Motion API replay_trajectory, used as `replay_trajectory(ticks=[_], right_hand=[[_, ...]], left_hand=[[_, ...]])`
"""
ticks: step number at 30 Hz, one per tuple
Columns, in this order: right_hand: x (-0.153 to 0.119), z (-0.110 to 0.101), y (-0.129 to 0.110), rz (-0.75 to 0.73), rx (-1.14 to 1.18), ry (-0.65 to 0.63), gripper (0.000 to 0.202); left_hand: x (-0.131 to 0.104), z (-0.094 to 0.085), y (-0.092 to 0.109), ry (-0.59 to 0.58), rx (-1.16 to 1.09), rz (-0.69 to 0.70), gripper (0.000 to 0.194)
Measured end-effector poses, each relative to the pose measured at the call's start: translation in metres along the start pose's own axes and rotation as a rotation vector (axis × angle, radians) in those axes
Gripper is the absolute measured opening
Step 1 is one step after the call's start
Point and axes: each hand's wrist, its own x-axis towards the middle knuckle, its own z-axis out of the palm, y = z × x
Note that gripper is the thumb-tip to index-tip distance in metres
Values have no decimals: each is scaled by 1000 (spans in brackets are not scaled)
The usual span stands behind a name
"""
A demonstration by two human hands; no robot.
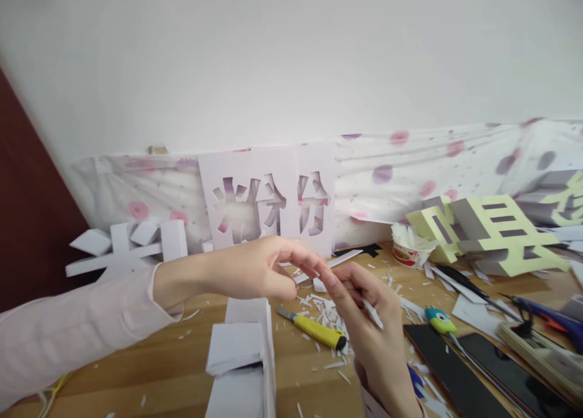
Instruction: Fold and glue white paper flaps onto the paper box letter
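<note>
My left hand (255, 267) reaches in from the left in a pale pink sleeve, its fingertips pinched on a small white paper strip (339, 259) above the wooden table (150, 369). My right hand (371, 321) rises from the bottom edge and meets the left fingertips, holding another white strip (372, 313) that sticks out to the right. Below the hands lie a yellow utility knife (316, 331) with its blade out, a heap of paper scraps (325, 305) and a folded white paper form (243, 357).
A white stencil sheet (268, 196) with cut-out characters leans at the back by a white paper character (127, 248). At right are yellow-faced paper characters (496, 229), a small cup (411, 248), a green tape dispenser (439, 321), two dark phones (460, 375) and a glue gun (546, 315).
</note>
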Motion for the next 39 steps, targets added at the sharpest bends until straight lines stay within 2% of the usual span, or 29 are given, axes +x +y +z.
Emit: replay_trajectory(ticks=[3, 9, 12, 16, 17, 20, 22, 23, 24, 25, 28, 30, 32, 35, 39], right_hand=[[-2, 1, -3, 21, -37, -1, 35], [-5, 5, -3, 23, -103, -55, 33], [-5, 6, -4, 25, -94, -85, 33], [0, 5, -4, 57, -145, -85, 43], [2, 5, -3, 44, -163, -77, 48], [7, 7, 4, 4, -184, -90, 55], [9, 9, 9, 29, -142, -139, 47], [10, 10, 11, 57, -101, -179, 35], [10, 9, 11, 95, -54, -237, 24], [9, 8, 10, 142, -18, -309, 24], [7, 0, 0, 325, -91, -585, 35], [6, -8, -10, 405, -213, -756, 38], [5, -15, -17, 413, -267, -881, 46], [6, -19, -21, 372, -256, -977, 54], [11, -17, -24, 340, -200, -1037, 48]], left_hand=[[-1, 4, 2, 67, 141, 16, 45], [-16, 9, 9, 206, 617, 54, 41], [-25, 6, 8, 332, 697, 121, 39], [-39, 0, 3, 594, 585, 161, 15], [-45, 0, 2, 653, 569, 171, 19], [-64, 9, -3, 815, 494, 174, 49], [-76, 21, -9, 982, 371, 132, 54], [-81, 28, -14, 1069, 290, 101, 46], [-84, 35, -19, 1126, 192, 57, 29], [-86, 41, -25, 1153, 84, 11, 13], [-87, 52, -43, 1079, -154, -104, 36], [-85, 56, -54, 1013, -231, -159, 40], [-84, 61, -63, 1009, -306, -192, 43], [-80, 73, -71, 1099, -471, -168, 47], [-73, 91, -76, 1213, -555, -133, 49]])
